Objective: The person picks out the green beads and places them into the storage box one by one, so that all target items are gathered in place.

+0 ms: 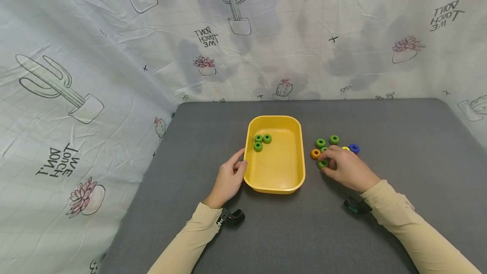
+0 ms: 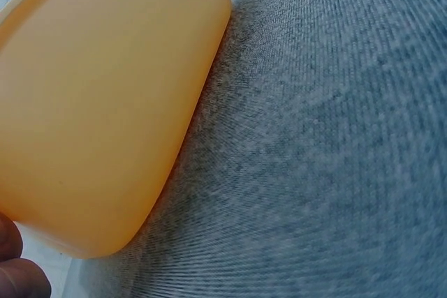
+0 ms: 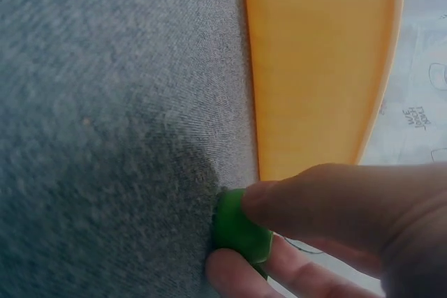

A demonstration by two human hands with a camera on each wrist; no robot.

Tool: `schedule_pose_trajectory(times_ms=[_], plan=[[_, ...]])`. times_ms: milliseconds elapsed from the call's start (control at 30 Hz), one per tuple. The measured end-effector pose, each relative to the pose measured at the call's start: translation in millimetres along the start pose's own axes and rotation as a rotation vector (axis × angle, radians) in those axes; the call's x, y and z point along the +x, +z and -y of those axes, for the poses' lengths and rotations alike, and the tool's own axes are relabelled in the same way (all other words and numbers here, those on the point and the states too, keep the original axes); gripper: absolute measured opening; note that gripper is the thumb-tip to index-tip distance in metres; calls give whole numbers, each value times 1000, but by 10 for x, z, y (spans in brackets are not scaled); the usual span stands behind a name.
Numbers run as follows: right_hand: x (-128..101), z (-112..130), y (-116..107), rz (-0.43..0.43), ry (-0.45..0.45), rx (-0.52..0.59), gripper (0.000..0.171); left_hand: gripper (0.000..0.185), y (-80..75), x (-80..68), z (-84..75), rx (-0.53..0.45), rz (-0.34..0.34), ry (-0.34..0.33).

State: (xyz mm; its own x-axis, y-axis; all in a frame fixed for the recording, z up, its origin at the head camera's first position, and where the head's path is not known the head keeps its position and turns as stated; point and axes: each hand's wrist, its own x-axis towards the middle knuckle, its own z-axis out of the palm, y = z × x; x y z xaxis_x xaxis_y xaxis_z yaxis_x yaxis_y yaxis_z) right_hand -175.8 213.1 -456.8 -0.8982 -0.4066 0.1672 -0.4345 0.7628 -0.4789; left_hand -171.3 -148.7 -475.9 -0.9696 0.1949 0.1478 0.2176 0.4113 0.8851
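My left hand (image 1: 230, 176) holds the left side of a yellow plastic tray (image 1: 275, 172), its thumb and forefinger at the rim. In the left wrist view, fingertips (image 2: 21, 277) show beside the tray's outer wall. Inside the tray, toward the back left, lie three green ring-shaped beads (image 1: 258, 146). To the right of the tray, my right hand (image 1: 348, 168) pinches a green bead (image 3: 237, 225) between thumb and fingers, low over the table. Around that hand lie an orange bead (image 1: 315, 154), more green beads (image 1: 334, 139), a blue bead (image 1: 354, 148) and a partly covered yellow bead (image 1: 345, 148).
A grey cloth-covered table (image 1: 289, 231) carries everything. Behind it and along the left hangs a pale curtain (image 1: 289, 54) printed with cacti. A dark wrist camera (image 1: 233, 217) sits at the left cuff, another device (image 1: 357, 206) at the right.
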Motion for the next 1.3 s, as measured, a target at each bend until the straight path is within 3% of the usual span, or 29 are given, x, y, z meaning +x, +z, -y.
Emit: schedule_pose_trajectory(times_ms=[533, 1300], plan=[[7, -4, 25, -16, -2, 3, 23, 46, 1, -2, 13, -7, 4, -17], [-5, 119, -41, -105, -11, 59, 28, 46, -2, 9, 20, -1, 0, 0]])
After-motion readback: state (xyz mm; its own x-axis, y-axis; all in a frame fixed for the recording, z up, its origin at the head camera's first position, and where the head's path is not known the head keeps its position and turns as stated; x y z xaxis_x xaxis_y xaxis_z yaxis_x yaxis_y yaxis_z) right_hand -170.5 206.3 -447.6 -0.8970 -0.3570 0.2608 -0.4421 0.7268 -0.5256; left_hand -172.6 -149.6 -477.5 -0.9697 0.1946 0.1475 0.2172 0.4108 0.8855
